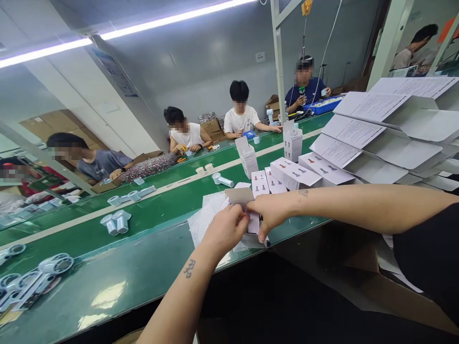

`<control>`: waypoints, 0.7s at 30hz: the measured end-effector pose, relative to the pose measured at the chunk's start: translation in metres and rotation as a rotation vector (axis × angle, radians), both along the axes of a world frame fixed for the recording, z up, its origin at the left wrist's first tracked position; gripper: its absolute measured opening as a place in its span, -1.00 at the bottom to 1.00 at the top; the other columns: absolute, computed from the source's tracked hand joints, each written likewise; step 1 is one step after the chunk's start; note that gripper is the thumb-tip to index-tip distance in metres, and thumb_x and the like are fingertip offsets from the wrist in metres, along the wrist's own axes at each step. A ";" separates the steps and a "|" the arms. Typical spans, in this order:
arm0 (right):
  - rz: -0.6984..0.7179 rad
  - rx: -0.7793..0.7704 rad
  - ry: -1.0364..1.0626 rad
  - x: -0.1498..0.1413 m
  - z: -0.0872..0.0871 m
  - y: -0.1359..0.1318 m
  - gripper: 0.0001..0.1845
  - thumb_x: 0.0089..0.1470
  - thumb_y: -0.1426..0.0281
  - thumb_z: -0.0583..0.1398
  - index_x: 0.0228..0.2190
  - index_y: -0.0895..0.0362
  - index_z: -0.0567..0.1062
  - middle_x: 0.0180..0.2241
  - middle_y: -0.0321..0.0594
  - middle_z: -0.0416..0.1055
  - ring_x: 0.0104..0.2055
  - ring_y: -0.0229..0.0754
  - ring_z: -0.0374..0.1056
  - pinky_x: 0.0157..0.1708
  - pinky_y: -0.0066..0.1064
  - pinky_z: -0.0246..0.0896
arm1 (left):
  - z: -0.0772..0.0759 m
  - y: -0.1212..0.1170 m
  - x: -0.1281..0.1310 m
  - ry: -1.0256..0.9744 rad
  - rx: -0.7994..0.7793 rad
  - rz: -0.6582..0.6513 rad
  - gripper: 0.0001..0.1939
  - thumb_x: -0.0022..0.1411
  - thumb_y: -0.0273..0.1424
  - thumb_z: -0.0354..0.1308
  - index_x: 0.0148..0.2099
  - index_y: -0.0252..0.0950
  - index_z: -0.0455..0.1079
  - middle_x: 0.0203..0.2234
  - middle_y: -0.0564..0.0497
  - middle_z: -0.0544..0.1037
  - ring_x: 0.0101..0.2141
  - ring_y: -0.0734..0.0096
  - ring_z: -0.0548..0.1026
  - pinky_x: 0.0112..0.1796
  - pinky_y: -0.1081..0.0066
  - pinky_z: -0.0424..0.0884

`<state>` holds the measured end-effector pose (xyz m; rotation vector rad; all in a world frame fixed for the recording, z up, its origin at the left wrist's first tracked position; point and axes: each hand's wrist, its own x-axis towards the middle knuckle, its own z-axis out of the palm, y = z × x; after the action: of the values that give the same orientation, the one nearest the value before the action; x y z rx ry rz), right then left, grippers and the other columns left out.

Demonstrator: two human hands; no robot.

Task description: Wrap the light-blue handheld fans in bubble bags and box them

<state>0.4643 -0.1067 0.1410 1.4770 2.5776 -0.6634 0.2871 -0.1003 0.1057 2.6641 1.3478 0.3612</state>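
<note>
A small white cardboard box [257,241] stands at the near edge of the bench, its top flap [238,195] raised. My left hand [227,227] is closed at the left side of the box's opening, fingers bent over the rim. My right hand [270,212] grips the right side, thumb down along the outer wall and fingers at the opening. What lies inside the box is hidden by my hands. Under and beside it are sheets of bubble wrap [201,224]. Printed white boxes [296,174] lie just behind my right hand.
Flat, unfolded cartons [380,124] are stacked high on the right. Two open boxes [247,160] stand upright on the green belt [172,205]. Pale blue plastic parts [116,222] lie on the left, with several more [39,277] nearer. Several co-workers [241,114] sit across the line.
</note>
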 end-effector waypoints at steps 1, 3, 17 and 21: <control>-0.018 -0.014 0.029 0.002 -0.001 -0.001 -0.22 -0.31 0.03 0.39 -0.07 0.17 0.40 -0.18 -0.12 0.43 -0.18 -0.02 0.37 -0.40 -0.42 0.11 | 0.002 -0.001 0.004 0.040 0.014 0.008 -0.83 0.25 -0.35 -0.02 -0.37 -0.26 0.32 -0.44 0.00 0.47 -0.39 0.33 0.44 -0.38 0.40 0.27; -0.034 -0.037 0.090 0.004 -0.004 -0.001 -0.26 -0.25 -0.01 0.35 -0.10 0.16 0.41 -0.19 -0.13 0.44 -0.19 -0.02 0.37 -0.38 -0.41 0.13 | 0.007 -0.001 0.013 0.126 0.015 0.021 -0.81 0.27 -0.37 -0.07 -0.32 -0.26 0.34 -0.43 -0.03 0.48 -0.38 0.29 0.45 -0.39 0.38 0.27; 0.064 0.044 0.579 0.021 -0.003 0.025 -0.20 -0.22 0.22 0.38 0.08 0.14 0.34 0.11 -0.07 0.30 0.13 0.02 0.23 0.03 -0.29 0.20 | 0.003 0.001 -0.023 0.236 0.138 -0.222 -0.80 0.25 -0.45 0.00 -0.10 -0.23 0.38 -0.30 -0.04 0.42 -0.33 0.33 0.45 -0.30 0.36 0.40; -0.256 0.216 0.958 0.034 0.027 0.077 -0.55 0.15 0.19 0.11 0.00 0.16 0.35 -0.02 -0.08 0.40 -0.04 -0.16 0.36 -0.15 -0.36 0.34 | 0.045 0.044 -0.055 -0.054 0.193 -0.131 -0.74 0.16 -0.37 0.09 -0.08 -0.19 0.42 -0.24 -0.04 0.49 -0.26 0.34 0.47 -0.22 0.38 0.41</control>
<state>0.4987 -0.0295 0.1677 1.9147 3.2083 -1.4656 0.2321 -0.0565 0.1504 2.8563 1.1697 0.5695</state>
